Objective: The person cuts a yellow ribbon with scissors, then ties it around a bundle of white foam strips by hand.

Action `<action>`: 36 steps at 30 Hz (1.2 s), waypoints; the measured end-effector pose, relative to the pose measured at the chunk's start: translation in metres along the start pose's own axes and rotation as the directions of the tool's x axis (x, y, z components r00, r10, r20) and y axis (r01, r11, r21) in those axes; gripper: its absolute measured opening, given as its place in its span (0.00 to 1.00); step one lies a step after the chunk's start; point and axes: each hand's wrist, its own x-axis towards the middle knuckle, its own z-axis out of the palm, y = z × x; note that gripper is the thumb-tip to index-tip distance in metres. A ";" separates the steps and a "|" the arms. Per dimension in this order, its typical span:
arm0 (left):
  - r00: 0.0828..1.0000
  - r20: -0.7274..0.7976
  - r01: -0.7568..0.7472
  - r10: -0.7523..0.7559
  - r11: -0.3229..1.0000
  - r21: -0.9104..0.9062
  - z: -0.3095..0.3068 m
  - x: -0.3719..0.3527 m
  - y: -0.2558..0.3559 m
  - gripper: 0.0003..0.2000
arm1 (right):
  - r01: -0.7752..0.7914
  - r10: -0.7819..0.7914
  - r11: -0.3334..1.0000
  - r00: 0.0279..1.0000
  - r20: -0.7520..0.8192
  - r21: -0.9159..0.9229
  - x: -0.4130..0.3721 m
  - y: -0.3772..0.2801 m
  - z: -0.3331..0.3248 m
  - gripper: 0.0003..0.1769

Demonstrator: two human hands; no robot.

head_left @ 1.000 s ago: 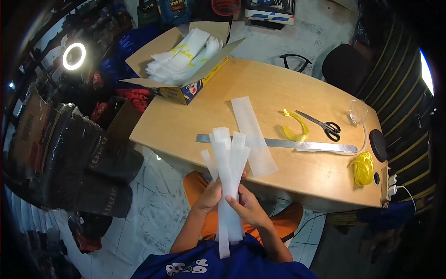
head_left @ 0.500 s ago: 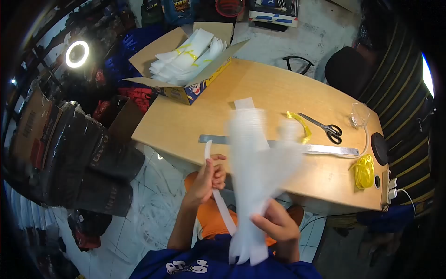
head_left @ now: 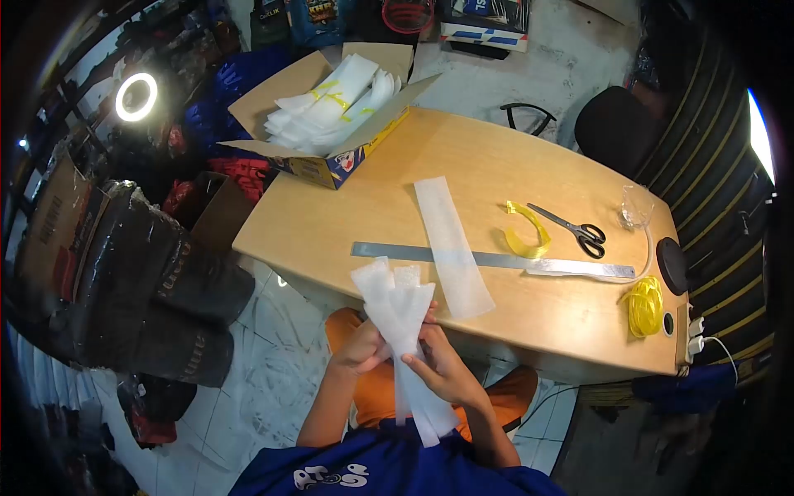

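A bundle of white foam strips is gathered at its middle between my two hands, its ends fanned out above and below. My left hand closes round the bundle's left side, with some fingers hidden behind it. From the right, my right hand grips the same bundle, thumb lying across the front. Beyond them, a single white foam strip lies on the table, across a steel ruler. The thin strip seen earlier cannot be made out apart from the bundle.
An open cardboard box of tied white bundles stands at the table's far left. To the right lie yellow ribbon pieces, black-handled scissors, a yellow ribbon coil and a black round object. Wrapped packages stand left.
The bundle has swung down and left and is now held in both hands. My left hand, which held a thin strip apart, has come against it. The strip on the table is uncovered.
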 end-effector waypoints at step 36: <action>0.914 -0.177 -0.192 0.366 0.772 0.606 0.020 -0.020 -0.010 0.15 | -0.102 0.114 0.992 0.974 -0.198 0.071 -0.009 -0.048 0.014 0.29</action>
